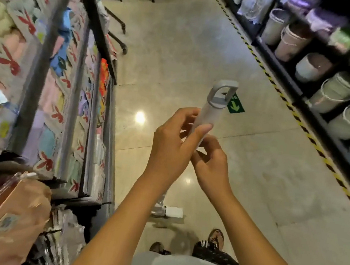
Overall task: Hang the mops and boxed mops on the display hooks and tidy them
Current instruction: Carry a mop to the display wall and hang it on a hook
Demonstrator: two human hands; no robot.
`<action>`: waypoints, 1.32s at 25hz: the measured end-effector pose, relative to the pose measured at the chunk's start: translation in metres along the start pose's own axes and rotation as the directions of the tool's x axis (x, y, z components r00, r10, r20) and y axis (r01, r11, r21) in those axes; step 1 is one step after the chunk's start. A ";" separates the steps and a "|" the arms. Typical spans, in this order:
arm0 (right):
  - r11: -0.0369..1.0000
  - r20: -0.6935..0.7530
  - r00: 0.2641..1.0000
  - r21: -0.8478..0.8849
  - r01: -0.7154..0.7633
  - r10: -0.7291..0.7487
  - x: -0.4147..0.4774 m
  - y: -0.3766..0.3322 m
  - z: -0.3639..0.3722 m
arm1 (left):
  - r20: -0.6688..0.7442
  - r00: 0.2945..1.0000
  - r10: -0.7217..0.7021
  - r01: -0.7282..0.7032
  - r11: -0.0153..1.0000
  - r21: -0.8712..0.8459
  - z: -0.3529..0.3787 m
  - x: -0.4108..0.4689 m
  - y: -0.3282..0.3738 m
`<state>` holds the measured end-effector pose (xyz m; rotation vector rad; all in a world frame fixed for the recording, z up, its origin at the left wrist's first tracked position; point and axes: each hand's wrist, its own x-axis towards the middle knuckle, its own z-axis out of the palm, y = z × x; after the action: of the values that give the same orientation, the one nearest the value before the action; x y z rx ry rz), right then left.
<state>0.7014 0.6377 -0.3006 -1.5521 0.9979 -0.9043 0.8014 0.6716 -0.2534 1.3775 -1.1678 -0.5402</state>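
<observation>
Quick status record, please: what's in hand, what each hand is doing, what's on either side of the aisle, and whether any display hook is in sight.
held item: mop handle, pale shaft, pointing up and away
top end: grey hanging loop, free, on no hook
left hand: grips the shaft, thumb across it
right hand: holds the shaft just below the left hand
left side: shelves of packaged towels
right side: shelves of buckets
floor: green arrow sticker
display hooks: none visible
</observation>
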 end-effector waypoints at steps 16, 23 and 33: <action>0.976 -0.613 0.760 0.103 -0.192 0.215 -0.158 0.066 -0.388 | 0.599 0.783 0.170 0.028 0.952 -0.306 0.398 -0.103 0.109; 0.978 -0.749 0.636 0.078 -0.196 0.187 -0.240 0.084 -0.555 | 0.721 0.663 0.201 0.122 0.921 -0.369 0.566 -0.173 0.177; 0.978 -0.920 0.375 0.033 -0.208 0.111 -0.308 0.118 -0.694 | 0.883 0.408 0.230 0.285 0.887 -0.363 0.728 -0.224 0.224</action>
<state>-0.0669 0.6621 -0.3079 -0.8656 1.9714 -1.6700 0.0138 0.5723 -0.2635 0.5715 -1.7159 -1.6598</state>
